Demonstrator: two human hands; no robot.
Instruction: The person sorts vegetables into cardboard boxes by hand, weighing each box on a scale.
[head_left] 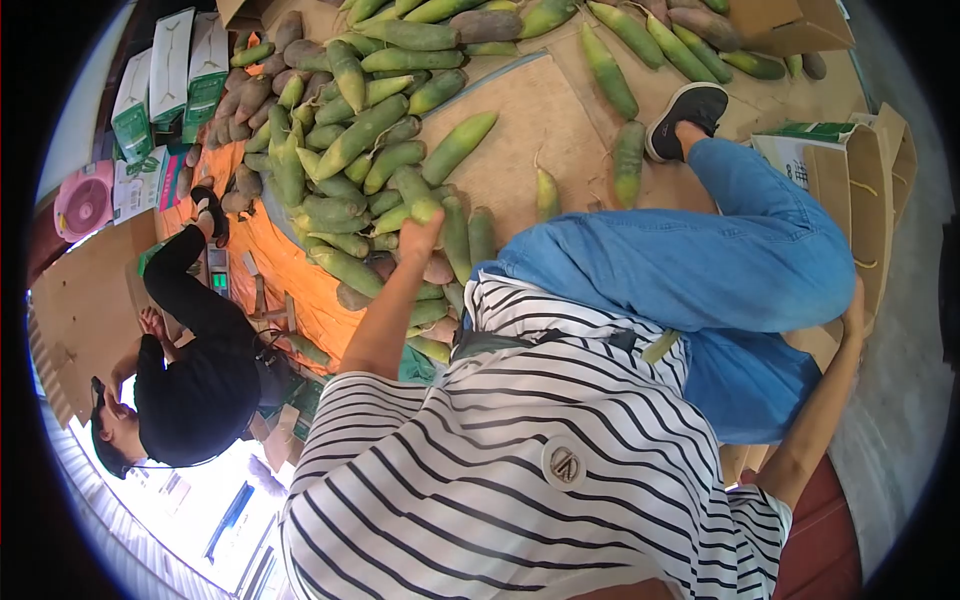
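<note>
My left hand [421, 236] is closed around the end of a green radish [412, 190] at the edge of a large pile of green radishes [360, 130]. More radishes lie against it on both sides. My right hand [853, 308] rests by my bent knee, beside a brown paper bag [868, 190]; its fingers are mostly hidden. A small green piece [660, 346] shows at my waist, near my lap. Loose on the cardboard in front of me lie a single radish [628, 165] and a smaller one [547, 193].
Cardboard sheeting [530, 110] covers the floor beneath the radishes. An orange tarp [300, 300] stretches to the left, where another person [200, 370] in black sits. White-and-green cartons [170, 70] and a pink fan [84, 204] stand beyond. A cardboard box [795, 25] is at the upper right.
</note>
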